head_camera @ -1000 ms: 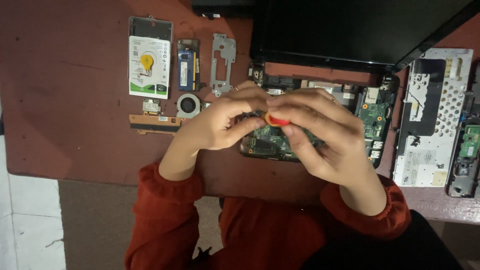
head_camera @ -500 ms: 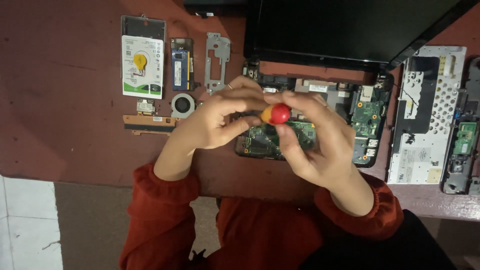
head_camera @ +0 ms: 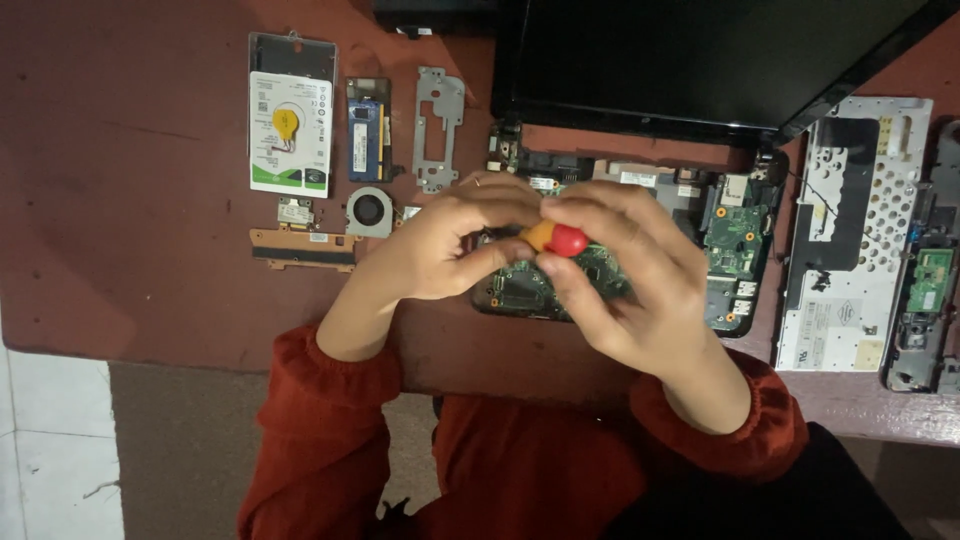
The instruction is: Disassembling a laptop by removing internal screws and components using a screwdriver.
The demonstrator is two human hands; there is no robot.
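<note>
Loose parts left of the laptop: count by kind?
Hard drive: 1
Memory module: 1
Metal bracket: 1
Round fan: 1
Small card: 1
Long tan strip board: 1
Total: 6
Both hands, left hand and right hand, hold the screwdriver.

Both hands (head_camera: 560, 260) around red-capped screwdriver (head_camera: 557, 239)

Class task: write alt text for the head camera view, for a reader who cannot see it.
Seen from above, a person in red sleeves holds a red and yellow screwdriver handle in both hands, left hand and right hand, over an opened laptop's green circuit board. Removed parts lie in rows on the dark red table: a hard drive, a memory module, a metal bracket and a small fan.
</note>
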